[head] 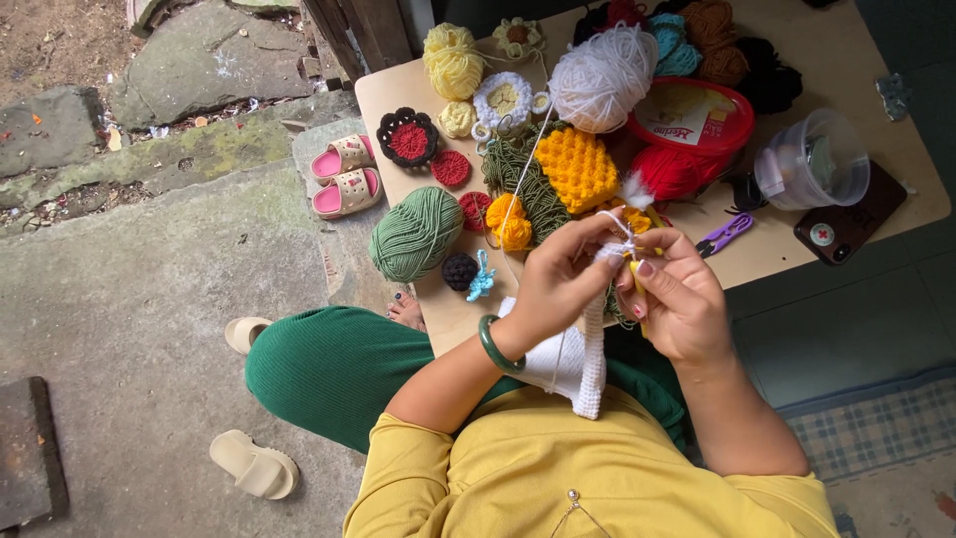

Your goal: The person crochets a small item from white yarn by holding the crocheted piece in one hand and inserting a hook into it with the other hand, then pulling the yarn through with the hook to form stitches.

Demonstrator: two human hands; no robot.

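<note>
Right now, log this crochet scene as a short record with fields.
left hand: pinches the white crochet piece, green bangle on the wrist
right hand: holds a yellow-handled hook at the white strand
yarn in use: white ball
table: green yarn ball, yellow knitted square, purple snips, phone

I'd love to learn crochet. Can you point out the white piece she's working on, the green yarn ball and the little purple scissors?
white crochet piece [590, 371]: head view, on its hanging lower strip.
green yarn ball [415, 233]: head view, middle of the ball.
purple scissors [725, 235]: head view, on the handles.
</note>
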